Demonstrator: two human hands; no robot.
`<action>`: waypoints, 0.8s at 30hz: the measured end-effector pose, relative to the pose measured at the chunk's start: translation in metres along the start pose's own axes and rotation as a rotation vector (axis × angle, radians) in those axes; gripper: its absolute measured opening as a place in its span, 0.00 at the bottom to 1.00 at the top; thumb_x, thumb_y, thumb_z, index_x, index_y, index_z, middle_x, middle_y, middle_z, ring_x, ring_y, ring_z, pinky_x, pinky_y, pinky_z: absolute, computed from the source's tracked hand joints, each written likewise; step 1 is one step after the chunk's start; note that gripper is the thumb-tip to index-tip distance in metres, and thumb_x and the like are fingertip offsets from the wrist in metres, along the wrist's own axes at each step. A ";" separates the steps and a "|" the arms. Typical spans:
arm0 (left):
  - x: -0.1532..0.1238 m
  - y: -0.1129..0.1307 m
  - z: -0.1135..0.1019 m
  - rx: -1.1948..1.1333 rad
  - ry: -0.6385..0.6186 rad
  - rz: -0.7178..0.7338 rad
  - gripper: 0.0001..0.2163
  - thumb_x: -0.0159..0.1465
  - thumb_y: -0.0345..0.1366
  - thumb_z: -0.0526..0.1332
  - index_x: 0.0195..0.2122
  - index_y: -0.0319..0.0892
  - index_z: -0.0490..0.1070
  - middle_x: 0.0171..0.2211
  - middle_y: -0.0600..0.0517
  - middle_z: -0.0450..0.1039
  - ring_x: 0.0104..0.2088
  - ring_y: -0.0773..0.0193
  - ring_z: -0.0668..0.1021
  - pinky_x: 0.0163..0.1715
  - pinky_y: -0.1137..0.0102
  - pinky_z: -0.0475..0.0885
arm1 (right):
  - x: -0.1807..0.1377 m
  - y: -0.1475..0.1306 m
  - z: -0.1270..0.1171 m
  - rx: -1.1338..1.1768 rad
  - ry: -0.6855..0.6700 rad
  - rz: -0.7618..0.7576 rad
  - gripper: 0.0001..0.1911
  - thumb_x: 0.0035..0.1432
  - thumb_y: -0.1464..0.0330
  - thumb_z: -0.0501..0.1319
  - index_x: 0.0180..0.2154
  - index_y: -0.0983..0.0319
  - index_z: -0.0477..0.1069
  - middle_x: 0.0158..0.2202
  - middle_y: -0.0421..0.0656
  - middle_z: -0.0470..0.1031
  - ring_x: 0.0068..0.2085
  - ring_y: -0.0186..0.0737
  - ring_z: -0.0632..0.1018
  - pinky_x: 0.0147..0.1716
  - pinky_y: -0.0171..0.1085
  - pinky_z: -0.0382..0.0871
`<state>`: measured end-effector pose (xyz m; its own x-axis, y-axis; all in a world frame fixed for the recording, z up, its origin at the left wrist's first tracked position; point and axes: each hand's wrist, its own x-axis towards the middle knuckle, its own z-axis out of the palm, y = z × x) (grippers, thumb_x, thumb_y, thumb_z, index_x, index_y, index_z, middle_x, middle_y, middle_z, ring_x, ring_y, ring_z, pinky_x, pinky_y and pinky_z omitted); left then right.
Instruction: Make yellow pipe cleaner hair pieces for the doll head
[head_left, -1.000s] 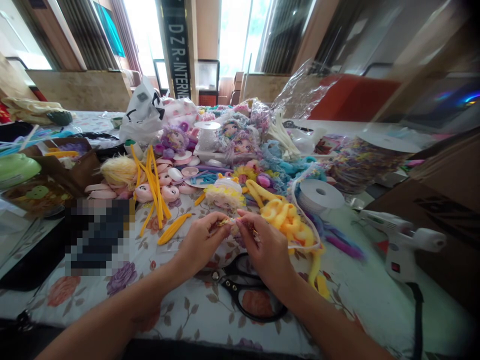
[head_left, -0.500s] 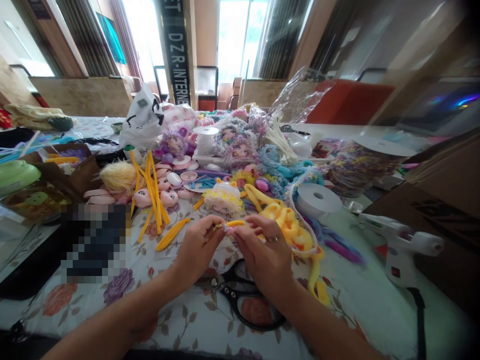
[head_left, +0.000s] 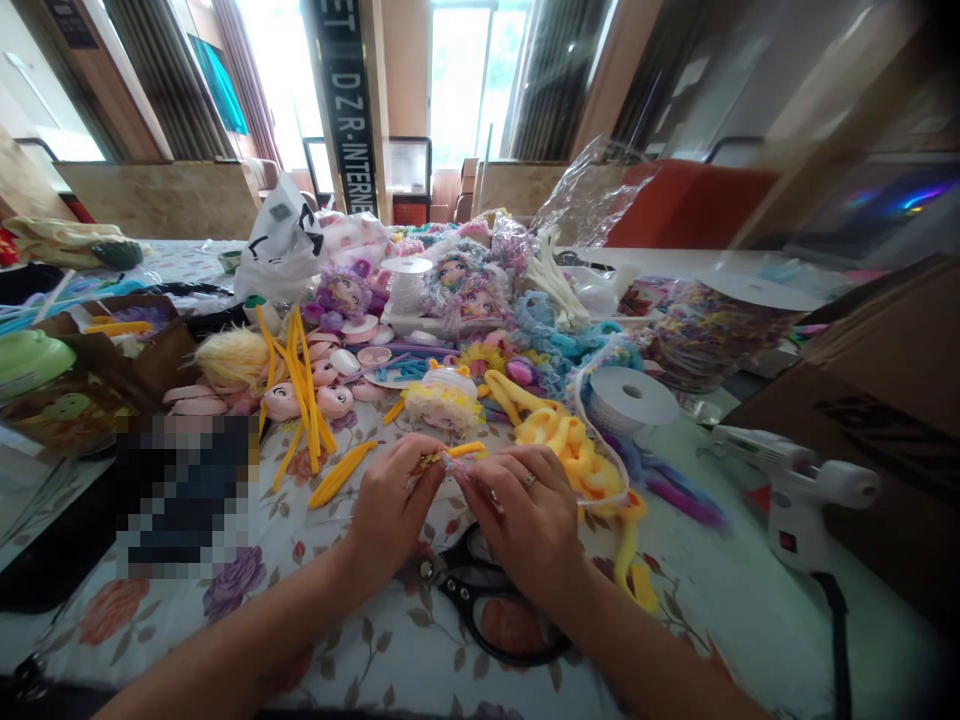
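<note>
Between my two hands runs a small piece of multicoloured fuzzy yarn (head_left: 454, 464). My left hand (head_left: 394, 500) pinches one end of it, and my right hand (head_left: 529, 520), with a ring on a finger, is closed around the other. A short yellow fuzzy stem (head_left: 466, 450) shows just behind the fingertips; whether it is held too I cannot tell. Black-handled scissors (head_left: 459, 585) lie on the flowered cloth, partly under my right hand. Just beyond my hands sits a doll head with pale yellow curls (head_left: 444, 402).
Yellow fuzzy cord (head_left: 577, 460) lies in a heap right of centre, near a white spool (head_left: 631, 398). A glue gun (head_left: 799, 490) stands at the right beside a cardboard box (head_left: 885, 390). Yellow stems (head_left: 306, 385) and doll faces (head_left: 334, 400) lie to the left.
My right hand's fingers have curled further in over the yarn and turned slightly. My left hand keeps its pinch. The whole view has shifted slightly.
</note>
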<state>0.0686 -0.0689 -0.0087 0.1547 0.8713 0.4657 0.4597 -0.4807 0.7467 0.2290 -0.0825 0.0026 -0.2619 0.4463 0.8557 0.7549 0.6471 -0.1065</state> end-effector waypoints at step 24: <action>0.006 0.000 0.001 -0.129 -0.123 -0.293 0.06 0.59 0.38 0.58 0.30 0.40 0.70 0.25 0.55 0.67 0.26 0.67 0.68 0.26 0.74 0.64 | -0.001 0.007 0.004 0.240 -0.132 0.427 0.05 0.60 0.70 0.58 0.40 0.60 0.69 0.34 0.42 0.75 0.34 0.39 0.76 0.34 0.35 0.70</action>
<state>0.0706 -0.0638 -0.0065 0.1401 0.9758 0.1677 0.3868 -0.2098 0.8980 0.2324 -0.0755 -0.0011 -0.0458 0.7663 0.6408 0.6561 0.5068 -0.5592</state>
